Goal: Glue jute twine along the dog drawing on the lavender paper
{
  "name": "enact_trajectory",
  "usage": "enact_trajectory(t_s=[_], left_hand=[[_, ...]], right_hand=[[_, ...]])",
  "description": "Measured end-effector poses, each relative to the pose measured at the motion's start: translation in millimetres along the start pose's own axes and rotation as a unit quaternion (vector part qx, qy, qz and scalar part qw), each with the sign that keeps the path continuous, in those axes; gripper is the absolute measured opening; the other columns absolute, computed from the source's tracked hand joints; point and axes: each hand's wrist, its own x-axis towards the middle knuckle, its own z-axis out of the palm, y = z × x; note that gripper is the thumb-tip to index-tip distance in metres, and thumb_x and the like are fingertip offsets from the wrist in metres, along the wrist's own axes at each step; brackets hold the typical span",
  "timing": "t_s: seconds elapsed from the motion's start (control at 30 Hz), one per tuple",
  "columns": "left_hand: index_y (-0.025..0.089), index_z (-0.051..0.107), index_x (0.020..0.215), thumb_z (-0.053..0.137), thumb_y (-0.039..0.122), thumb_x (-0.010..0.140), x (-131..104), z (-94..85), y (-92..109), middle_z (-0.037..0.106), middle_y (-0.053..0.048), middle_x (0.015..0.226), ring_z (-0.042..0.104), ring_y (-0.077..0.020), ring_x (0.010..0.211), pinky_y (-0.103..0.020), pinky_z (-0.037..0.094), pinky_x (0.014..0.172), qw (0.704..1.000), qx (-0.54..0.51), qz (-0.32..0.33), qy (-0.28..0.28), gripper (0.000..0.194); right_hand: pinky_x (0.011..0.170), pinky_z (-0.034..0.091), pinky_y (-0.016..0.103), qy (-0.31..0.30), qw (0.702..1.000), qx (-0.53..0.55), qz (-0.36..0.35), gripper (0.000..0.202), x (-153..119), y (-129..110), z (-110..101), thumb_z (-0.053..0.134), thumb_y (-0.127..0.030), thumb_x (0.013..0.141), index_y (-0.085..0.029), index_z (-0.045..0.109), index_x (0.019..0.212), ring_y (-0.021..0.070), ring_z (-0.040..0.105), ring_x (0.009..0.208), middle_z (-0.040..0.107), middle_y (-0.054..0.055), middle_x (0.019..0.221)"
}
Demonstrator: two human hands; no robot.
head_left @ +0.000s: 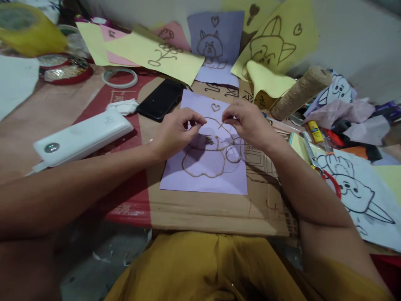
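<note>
A purple sheet [175, 179] lies on the cardboard, with brown cord [203, 174] laid along a drawn figure and a small cord heart above it. My right hand [249, 125], at the sheet's upper right, pinches a short end of brown cord between thumb and fingertips. Over the upper left of the sheet is my left hand [178, 133], its thumb and forefinger brought together near the cord outline. Whatever may be between those left fingertips is too small to make out.
Left of the sheet are a black phone [159, 99], a white power bank [84, 138] and a tape roll [119, 77]. On the right are a twine roll [300, 93], red-handled scissors [332, 184] and a glue stick [315, 131]. Decorated sheets [216, 42] lean at the back.
</note>
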Motion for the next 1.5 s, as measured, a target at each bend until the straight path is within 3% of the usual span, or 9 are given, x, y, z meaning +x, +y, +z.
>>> enact_trajectory(t_s=[0.13, 0.3, 0.9, 1.23, 1.5], left_hand=[[0.021, 0.076, 0.098, 0.057, 0.011, 0.086, -3, 4.0, -15, 0.077, -0.005, 0.102, 0.069, -0.0196, 0.098, -0.033, 0.053, 0.093, 0.994, 0.053, 0.085, -0.048, 0.025], [0.018, 0.077, 0.098, 0.055, 0.009, 0.085, -3, 8.4, -22, 0.075, -0.008, 0.1, 0.069, -0.0215, 0.098, -0.037, 0.055, 0.093, 0.987, 0.054, 0.113, -0.098, 0.027], [0.017, 0.079, 0.098, 0.055, 0.006, 0.087, -5, 11.2, -23, 0.076, -0.01, 0.1, 0.069, -0.0237, 0.1, -0.038, 0.058, 0.091, 0.973, 0.111, 0.149, -0.139, 0.029], [0.014, 0.078, 0.103, 0.054, 0.001, 0.086, -6, 11.9, -26, 0.075, -0.01, 0.099, 0.068, -0.0223, 0.094, -0.036, 0.059, 0.085, 0.96, 0.131, 0.216, -0.119, 0.032], [0.014, 0.077, 0.105, 0.055, 0.001, 0.087, -6, 9.9, -23, 0.074, -0.01, 0.101, 0.067, -0.0218, 0.094, -0.036, 0.059, 0.084, 0.957, 0.143, 0.215, -0.13, 0.032]], right_hand=[[0.087, 0.047, 0.037, -0.029, 0.999, 0.011, -0.013, 0.014, 5, 14, 15, 0.06, -0.014, 0.088, -0.02, 0.072, 0.085, 0.022, 0.06, 0.092, 0.068, 0.008, 0.095], [0.088, 0.046, 0.038, -0.03, 0.999, 0.024, 0.001, 0.014, 4, 21, 26, 0.06, -0.014, 0.088, -0.02, 0.072, 0.086, 0.0222, 0.058, 0.094, 0.067, 0.008, 0.096], [0.091, 0.048, 0.041, -0.046, 0.998, 0.039, 0.009, 0.015, -1, 22, 37, 0.058, -0.017, 0.092, -0.023, 0.071, 0.09, 0.0239, 0.058, 0.096, 0.064, 0.008, 0.099], [0.084, 0.046, 0.037, -0.04, 0.998, 0.046, 0.002, 0.013, 0, 22, 44, 0.059, -0.015, 0.09, -0.019, 0.07, 0.087, 0.0216, 0.058, 0.093, 0.063, 0.007, 0.095], [0.084, 0.045, 0.036, -0.044, 0.998, 0.042, 0.011, 0.012, -1, 21, 45, 0.06, -0.015, 0.091, -0.02, 0.07, 0.087, 0.0213, 0.058, 0.093, 0.062, 0.007, 0.096]])
